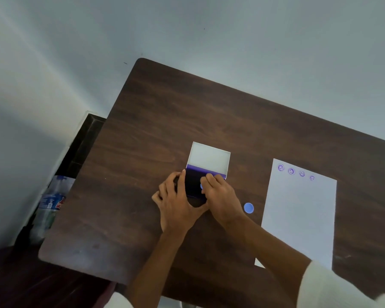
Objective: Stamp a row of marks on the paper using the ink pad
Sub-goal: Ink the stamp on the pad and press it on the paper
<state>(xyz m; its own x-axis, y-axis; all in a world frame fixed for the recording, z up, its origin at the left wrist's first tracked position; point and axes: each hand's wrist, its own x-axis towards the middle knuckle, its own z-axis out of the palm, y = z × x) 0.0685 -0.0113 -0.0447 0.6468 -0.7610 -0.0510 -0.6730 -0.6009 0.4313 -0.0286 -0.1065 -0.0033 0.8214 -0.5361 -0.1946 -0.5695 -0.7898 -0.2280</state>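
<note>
An open ink pad (192, 184) with a dark purple pad lies mid-table, its white lid (208, 160) folded back behind it. My left hand (176, 203) grips the pad's left edge. My right hand (220, 197) is closed on a small blue stamp (201, 186), mostly hidden by the fingers, held down on the dark pad. To the right lies a white sheet of paper (298, 218) with a row of several purple round marks (296, 172) along its far edge. A blue round cap (248, 207) sits on the table between my right hand and the paper.
The brown wooden table (165, 118) stands against a pale wall. A plastic bottle (51, 203) stands on the floor off the table's left edge. White sleeves show at the bottom of the view.
</note>
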